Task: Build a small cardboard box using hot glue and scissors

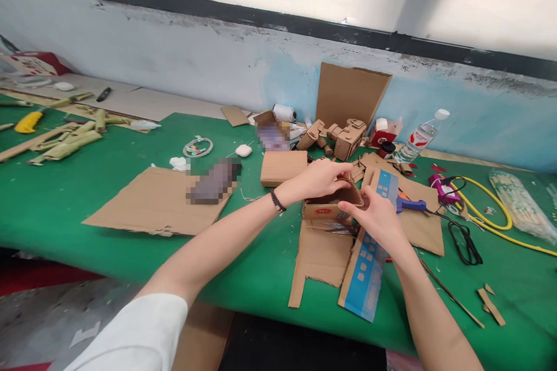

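Note:
A small open-topped cardboard box (319,210) with red print on its front stands between my hands. My left hand (327,177) reaches over it from the left, its fingers closed on the back wall. On the other side my right hand (375,213) pinches the right edge between thumb and fingers. Just in front lie scissors (342,228), partly hidden, on a cut cardboard piece (324,255). Below my right hand is a cardboard strip with blue printing (366,275). A blue glue gun (412,204) rests to the right, partly covered.
A closed cardboard box (284,168) and cardboard models (348,138) sit behind. A water bottle (421,138) stands near the wall. Right are a yellow cable (500,200) and bagged sticks (520,203). A flat cardboard sheet (139,203) lies left on the green table (252,261).

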Motion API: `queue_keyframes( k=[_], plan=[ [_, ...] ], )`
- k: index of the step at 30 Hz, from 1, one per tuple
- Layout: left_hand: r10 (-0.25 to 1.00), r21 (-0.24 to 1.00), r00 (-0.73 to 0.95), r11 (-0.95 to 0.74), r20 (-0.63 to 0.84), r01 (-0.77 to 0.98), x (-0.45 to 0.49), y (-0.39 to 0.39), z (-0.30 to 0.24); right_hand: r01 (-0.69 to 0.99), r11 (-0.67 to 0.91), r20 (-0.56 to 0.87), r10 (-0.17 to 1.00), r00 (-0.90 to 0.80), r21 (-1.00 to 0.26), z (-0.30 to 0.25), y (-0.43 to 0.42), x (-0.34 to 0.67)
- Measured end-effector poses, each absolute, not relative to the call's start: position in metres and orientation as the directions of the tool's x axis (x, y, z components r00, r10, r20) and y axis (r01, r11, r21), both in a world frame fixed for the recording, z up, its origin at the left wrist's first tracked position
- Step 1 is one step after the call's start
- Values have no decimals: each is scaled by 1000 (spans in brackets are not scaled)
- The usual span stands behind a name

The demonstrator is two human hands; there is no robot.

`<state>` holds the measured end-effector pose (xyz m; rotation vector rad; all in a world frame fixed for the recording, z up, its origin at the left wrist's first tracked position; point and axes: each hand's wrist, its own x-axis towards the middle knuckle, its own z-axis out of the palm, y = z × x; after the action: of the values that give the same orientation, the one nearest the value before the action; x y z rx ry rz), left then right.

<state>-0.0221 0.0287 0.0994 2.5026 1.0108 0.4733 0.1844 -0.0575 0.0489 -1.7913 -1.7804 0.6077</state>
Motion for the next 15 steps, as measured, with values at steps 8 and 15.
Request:
queue_keyframes(
  k=[8, 15],
  plan=[
    [692, 398, 693, -705, 203, 587, -25, 28, 97, 777, 25, 58, 998, 15, -630, 53, -57, 182],
    [696, 317, 706, -704, 133, 635, -23, 28, 97, 777, 15, 55, 998, 25, -629, 52, -57, 183]
  ],
)
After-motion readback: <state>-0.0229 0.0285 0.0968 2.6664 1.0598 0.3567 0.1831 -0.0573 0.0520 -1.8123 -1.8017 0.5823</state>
